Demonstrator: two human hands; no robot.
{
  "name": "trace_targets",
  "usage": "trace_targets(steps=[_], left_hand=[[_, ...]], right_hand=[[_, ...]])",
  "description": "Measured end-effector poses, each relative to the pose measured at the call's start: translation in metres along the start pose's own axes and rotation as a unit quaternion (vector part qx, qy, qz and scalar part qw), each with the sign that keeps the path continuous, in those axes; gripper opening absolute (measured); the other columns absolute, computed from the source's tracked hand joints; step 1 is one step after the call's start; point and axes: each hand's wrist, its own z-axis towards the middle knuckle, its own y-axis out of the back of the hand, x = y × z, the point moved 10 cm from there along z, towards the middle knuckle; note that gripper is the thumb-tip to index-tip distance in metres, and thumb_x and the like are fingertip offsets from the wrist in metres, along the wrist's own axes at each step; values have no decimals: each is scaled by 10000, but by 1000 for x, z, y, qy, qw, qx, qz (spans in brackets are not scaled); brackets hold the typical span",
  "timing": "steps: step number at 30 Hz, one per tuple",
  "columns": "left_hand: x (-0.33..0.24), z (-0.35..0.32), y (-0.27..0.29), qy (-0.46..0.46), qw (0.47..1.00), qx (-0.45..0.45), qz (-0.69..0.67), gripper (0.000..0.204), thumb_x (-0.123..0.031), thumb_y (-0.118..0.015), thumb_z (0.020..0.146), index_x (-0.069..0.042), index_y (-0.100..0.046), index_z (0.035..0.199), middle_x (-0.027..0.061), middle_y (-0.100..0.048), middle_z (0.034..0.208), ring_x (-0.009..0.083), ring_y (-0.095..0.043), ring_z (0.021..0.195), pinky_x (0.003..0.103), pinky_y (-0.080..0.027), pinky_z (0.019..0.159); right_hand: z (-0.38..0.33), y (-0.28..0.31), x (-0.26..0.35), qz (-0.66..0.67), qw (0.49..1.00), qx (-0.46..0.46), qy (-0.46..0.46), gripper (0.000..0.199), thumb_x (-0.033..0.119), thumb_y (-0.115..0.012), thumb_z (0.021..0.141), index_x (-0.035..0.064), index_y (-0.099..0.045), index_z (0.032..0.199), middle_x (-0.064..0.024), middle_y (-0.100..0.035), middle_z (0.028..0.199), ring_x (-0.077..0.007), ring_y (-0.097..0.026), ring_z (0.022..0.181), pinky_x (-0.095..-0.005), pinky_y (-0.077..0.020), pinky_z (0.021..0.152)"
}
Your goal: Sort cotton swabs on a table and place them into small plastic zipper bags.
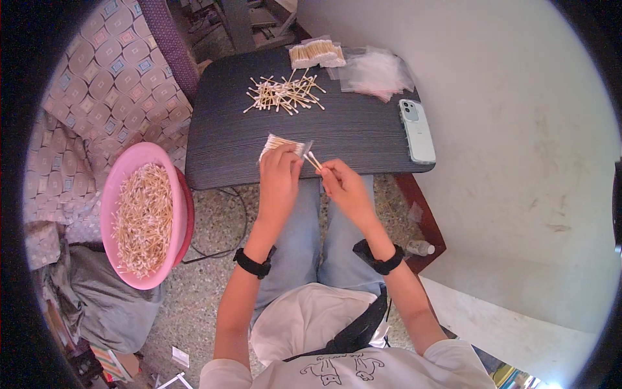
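Cotton swabs [313,160] pinched in right hand [346,188], going into small bag [283,144] gripped by left hand [280,176]; loose pile [284,94] and pink basin [144,217] remain unpacked.

From my remote view, the dark tabletop [350,139] offers open room across its middle band and near-left corner. A scattered heap of cotton swabs [285,94] blocks the far centre; packed swab bundles [316,53] and clear bags [376,71] crowd the far right. A phone [418,129] lines the right edge. To the left, a pink basin [123,188] stands just beside the table.
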Motion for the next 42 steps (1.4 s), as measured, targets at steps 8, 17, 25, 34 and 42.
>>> trace_targets(steps=[8, 17, 25, 34, 42], left_hand=[[19, 1, -4, 71, 991, 18, -111, 99, -75, -614, 793, -8, -551, 831, 111, -584, 986, 308, -532, 932, 386, -401, 842], [25, 6, 3, 94, 984, -12, -151, 107, -49, -676, 629, 3, -594, 676, 109, -578, 892, 268, -577, 795, 343, -454, 704], [31, 10, -4, 126, 986, 17, -109, 119, -53, -694, 592, -8, -624, 676, 84, -569, 880, 248, -589, 818, 325, -461, 730], [25, 10, -5, 65, 994, 15, -87, 125, -51, -677, 601, -12, -604, 694, 84, -576, 864, 255, -579, 820, 329, -451, 729], [27, 7, -7, 86, 992, 12, -92, 125, -87, -677, 614, -49, -568, 663, 53, -543, 856, 255, -527, 856, 374, -368, 813]], right_hand=[[5, -3, -3, -94, 994, -43, 38, 130, 116, -490, 920, 3, -554, 910, -84, -541, 616, -141, -513, 541, -281, -405, 522], [1, -2, -11, -54, 998, -31, -7, 153, 138, -467, 950, 14, -550, 919, 12, -479, 630, -51, -417, 558, -216, -340, 496], [0, 3, -13, -52, 998, -31, -1, 125, 118, -499, 916, 6, -555, 922, -72, -535, 617, -129, -489, 544, -283, -393, 517], [2, 4, -5, -84, 994, -61, 28, 134, 106, -500, 918, -14, -561, 917, -68, -540, 637, -99, -465, 551, -257, -369, 507], [5, 11, 1, -115, 990, -77, 15, 120, 76, -500, 909, -26, -562, 909, -24, -515, 594, -59, -442, 540, -241, -356, 490]])
